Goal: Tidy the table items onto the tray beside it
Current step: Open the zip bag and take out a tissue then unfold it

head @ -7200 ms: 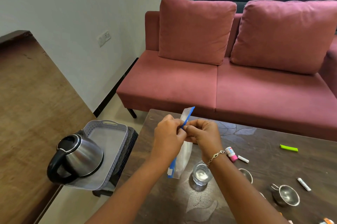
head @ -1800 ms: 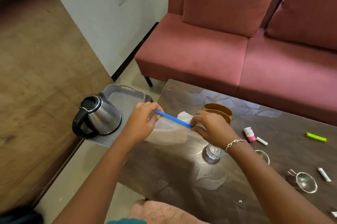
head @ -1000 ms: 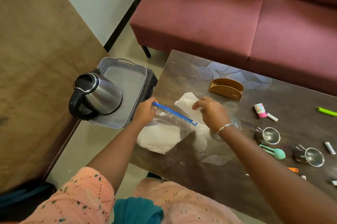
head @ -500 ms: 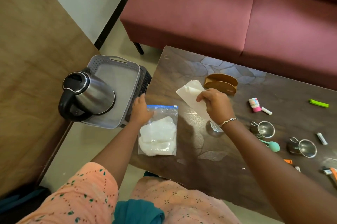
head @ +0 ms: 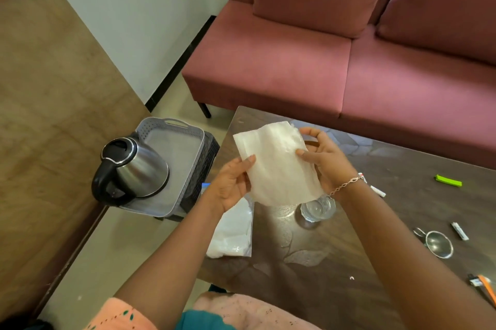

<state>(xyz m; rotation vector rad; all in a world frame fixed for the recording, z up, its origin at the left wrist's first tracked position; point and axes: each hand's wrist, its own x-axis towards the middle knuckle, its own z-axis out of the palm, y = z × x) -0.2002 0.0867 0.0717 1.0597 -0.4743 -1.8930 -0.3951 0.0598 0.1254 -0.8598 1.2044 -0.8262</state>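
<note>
On my far left the steel kettle stands on the grey tray beside the table. My left hand pinches the white tissue by its left edge, with the zip bag lying flat below. My right hand grips the tissue's right edge above a glass. A metal cup sits far right.

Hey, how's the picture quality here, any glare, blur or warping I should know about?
Head view: soft daylight, mostly sharp; pale glare patches on the glossy table; highlights on the kettle; the white tissue held by the left hand and right hand is nearly blown out; wide-angle warping bends the edges.
</note>
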